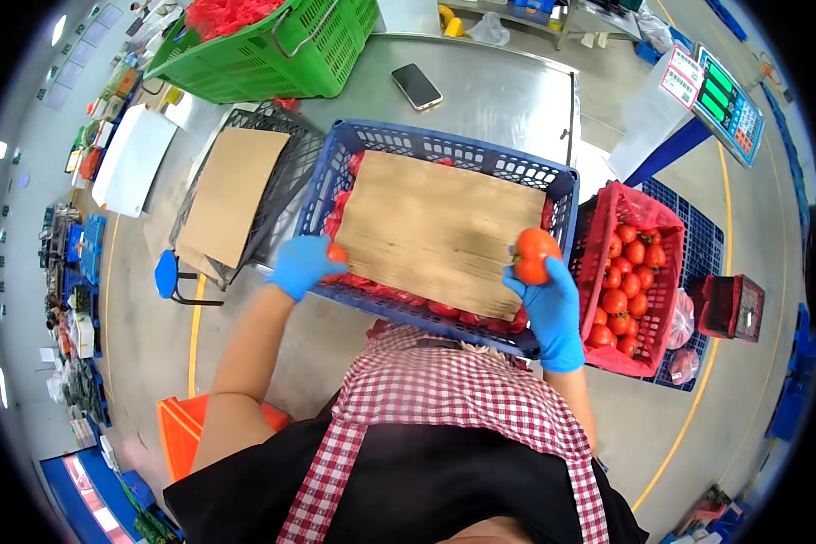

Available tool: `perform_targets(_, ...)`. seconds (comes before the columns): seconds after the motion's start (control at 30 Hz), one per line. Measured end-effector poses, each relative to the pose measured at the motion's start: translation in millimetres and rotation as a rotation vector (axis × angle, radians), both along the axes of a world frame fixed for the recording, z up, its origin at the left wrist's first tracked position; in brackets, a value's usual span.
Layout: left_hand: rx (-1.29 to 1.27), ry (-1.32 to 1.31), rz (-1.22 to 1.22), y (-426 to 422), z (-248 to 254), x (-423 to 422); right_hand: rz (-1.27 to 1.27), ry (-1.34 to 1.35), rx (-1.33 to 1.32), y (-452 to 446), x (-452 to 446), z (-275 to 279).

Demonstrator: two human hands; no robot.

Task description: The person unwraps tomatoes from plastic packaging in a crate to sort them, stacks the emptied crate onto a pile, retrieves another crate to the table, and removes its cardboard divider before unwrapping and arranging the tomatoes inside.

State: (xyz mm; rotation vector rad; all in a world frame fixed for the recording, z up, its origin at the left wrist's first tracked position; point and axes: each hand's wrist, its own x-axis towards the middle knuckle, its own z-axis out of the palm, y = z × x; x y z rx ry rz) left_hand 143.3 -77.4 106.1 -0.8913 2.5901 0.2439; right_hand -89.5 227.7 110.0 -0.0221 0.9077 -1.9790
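A blue plastic crate [444, 136] sits on the metal table, with a sheet of brown cardboard [435, 227] lying inside it. Red net or film [399, 292] shows around the cardboard's edges. My right hand [553, 313], in a blue glove, is closed around tomatoes [537, 245] above the crate's right side; there appear to be two. Over the crate's left rim, my left hand [306, 263], also gloved, has its fingers curled around a tomato [336, 254], which is partly hidden.
To the right stands a red-lined crate of tomatoes [627, 281] near a weighing scale [730, 104]. A phone [417, 86] lies on the metal table [490, 82]. A green crate [272, 54] is at the back left, and a black crate with cardboard [231, 195] is at the left.
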Motion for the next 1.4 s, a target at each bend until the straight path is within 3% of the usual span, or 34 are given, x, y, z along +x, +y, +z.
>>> perform_targets(0.1,-0.336,-0.106,0.062,25,-41,-7,-0.015,-0.125,-0.135,8,-1,-3)
perform_targets(0.23,-0.211,-0.048,0.079,14,-39,-8,0.097,-0.106,-0.201,15,7,-3)
perform_targets(0.37,0.339,0.509,0.235,-3,-15,7,0.188,-0.189,-0.292,23,12,-5)
perform_targets(0.4,0.626,0.597,0.325,8,4,0,0.221,-0.233,-0.308,26,13,-7)
perform_targets(0.5,1.046,0.781,0.294,54,37,-23,0.236,-0.379,-0.358,19,17,-7)
perform_targets(0.7,1.315,0.864,0.169,110,50,-74,0.239,-0.419,-0.391,13,17,5)
perform_targets(0.83,1.310,0.775,0.127,140,56,-111,0.219,-0.435,-0.499,21,16,18)
perform_targets(0.97,0.801,0.658,-0.054,171,69,-137,0.126,-0.469,-0.583,39,2,13)
perform_targets(1.1,1.002,0.781,0.124,172,57,-143,0.033,-0.505,-0.634,59,-11,5)
perform_targets(1.27,0.823,0.833,0.298,137,45,-130,-0.101,-0.671,-0.586,80,-27,4)
perform_targets(1.4,0.777,0.860,0.349,120,46,-111,-0.123,-0.595,-0.628,87,-33,6)
